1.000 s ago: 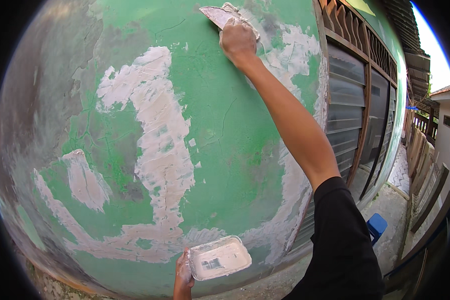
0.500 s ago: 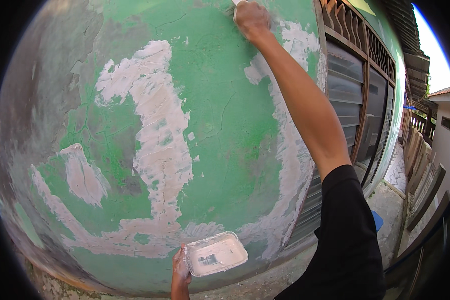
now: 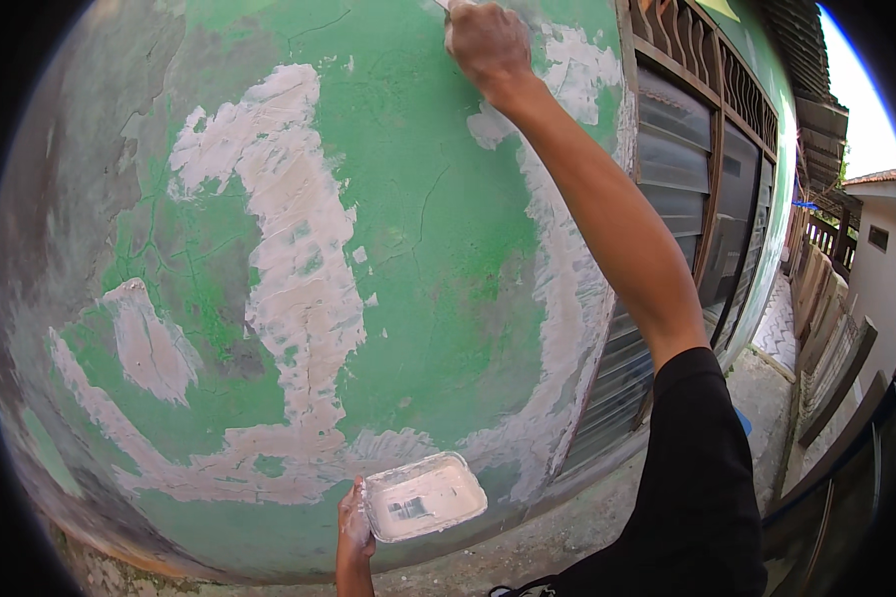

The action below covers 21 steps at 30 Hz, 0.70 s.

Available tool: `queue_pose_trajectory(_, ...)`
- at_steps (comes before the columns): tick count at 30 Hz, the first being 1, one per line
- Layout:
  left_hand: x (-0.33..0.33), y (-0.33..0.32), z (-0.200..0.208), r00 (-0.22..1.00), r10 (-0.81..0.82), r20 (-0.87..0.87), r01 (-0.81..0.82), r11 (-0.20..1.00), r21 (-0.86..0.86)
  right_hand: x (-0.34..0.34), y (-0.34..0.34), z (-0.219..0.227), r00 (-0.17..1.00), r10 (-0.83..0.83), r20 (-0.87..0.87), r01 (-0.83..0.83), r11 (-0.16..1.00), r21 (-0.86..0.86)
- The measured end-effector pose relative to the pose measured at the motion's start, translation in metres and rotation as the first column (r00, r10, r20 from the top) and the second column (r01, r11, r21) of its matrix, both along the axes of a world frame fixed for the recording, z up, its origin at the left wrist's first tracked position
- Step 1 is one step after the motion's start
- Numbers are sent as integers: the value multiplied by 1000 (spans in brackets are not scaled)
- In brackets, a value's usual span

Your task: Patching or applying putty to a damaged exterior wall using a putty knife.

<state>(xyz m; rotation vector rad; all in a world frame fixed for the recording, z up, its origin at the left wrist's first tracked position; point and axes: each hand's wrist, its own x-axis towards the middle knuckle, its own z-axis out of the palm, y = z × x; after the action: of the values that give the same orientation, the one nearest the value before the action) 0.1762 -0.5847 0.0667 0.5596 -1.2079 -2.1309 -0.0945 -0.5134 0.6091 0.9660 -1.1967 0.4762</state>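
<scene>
My left hand [image 3: 354, 519] grips the left edge of a shallow rectangular plastic tub [image 3: 476, 502], its rim smeared white. Pinkish-white wall putty [image 3: 443, 499] lies inside, with a greyish patch showing through. High up at the top edge, my right hand [image 3: 490, 45] is closed on a putty knife [image 3: 442, 3]; only a small pale part of it shows, the rest being hidden or out of frame. That hand is close against the green wall [image 3: 418, 199]. Thick rough bands of pale putty [image 3: 304, 269] run down and along the wall, around bare green areas.
To the right is a louvred window [image 3: 667, 159] with a brown wooden frame. A concrete path [image 3: 762, 408] leads past it beside a fence of wooden boards [image 3: 821, 328]. Grey bare plaster [image 3: 70, 179] and fine cracks mark the wall's left side. Something blue [image 3: 744, 423] stands behind my right arm.
The view has shifted slightly, so wall and window sit a little further left and up. My right hand has moved slightly left along the wall; the tub stays in my left hand.
</scene>
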Motion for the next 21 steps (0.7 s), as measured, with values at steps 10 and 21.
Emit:
queue_pose_trajectory(10, 4, -15, -25, 1000, 19, 12, -19, 1000, 21, -23, -37, -102, 996, 31, 88, -33, 999, 27)
queue_pose_trajectory(21, -4, -6, -23, 999, -27, 38, 25, 999, 48, -45, 30, -9, 998, 15, 65, -5, 990, -141)
